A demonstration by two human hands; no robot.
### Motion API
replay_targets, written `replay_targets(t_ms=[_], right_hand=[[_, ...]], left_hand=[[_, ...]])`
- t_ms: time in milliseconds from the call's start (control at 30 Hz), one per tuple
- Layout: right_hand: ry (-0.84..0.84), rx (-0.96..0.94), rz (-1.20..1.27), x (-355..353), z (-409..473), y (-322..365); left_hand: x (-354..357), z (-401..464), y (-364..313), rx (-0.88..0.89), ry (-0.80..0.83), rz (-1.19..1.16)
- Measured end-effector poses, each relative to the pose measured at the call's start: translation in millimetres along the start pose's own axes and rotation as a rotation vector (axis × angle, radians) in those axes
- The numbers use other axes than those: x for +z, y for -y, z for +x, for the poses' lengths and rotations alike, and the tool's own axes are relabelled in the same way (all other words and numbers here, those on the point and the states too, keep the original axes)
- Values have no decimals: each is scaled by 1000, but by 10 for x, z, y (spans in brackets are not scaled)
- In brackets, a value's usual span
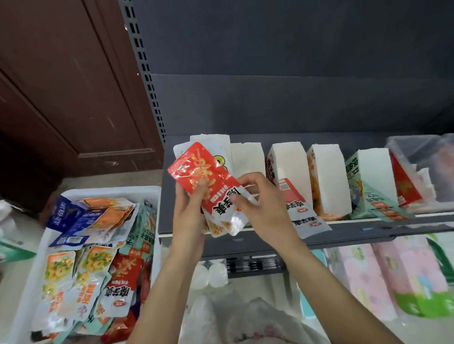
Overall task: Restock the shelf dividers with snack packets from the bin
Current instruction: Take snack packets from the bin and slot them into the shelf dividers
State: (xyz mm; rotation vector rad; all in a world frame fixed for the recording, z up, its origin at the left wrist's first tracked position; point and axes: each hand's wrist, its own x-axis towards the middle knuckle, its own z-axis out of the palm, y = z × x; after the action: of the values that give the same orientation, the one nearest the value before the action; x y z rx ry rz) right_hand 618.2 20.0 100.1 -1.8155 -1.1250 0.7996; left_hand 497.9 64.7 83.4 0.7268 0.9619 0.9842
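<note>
Left hand [189,208] and right hand [259,204] both gripped red snack packets [208,183], long axis tilted up-left, directly before the leftmost shelf divider [246,155].

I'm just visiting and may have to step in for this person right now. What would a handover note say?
Left hand: grips a stack of red packets from below.
Right hand: pinches the stack's right edge; both held over the shelf's left end.
Bin, lower left: holds many mixed packets.
Done: some dividers along the shelf already have packets.
Left: slot the held stack into a divider, then fetch more from the bin.
</note>
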Motion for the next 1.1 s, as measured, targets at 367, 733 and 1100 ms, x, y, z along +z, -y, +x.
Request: replay_targets(t_ms=[367, 733, 1100], right_hand=[[-548, -43, 17, -1016, -87, -337], [-269, -367, -773, -1102, 436, -826], [138, -272, -315, -1286, 61, -912]], left_hand=[[67, 184, -150, 40, 86, 226], [352, 186, -116, -42, 138, 286], [804, 52, 102, 67, 156, 383]])
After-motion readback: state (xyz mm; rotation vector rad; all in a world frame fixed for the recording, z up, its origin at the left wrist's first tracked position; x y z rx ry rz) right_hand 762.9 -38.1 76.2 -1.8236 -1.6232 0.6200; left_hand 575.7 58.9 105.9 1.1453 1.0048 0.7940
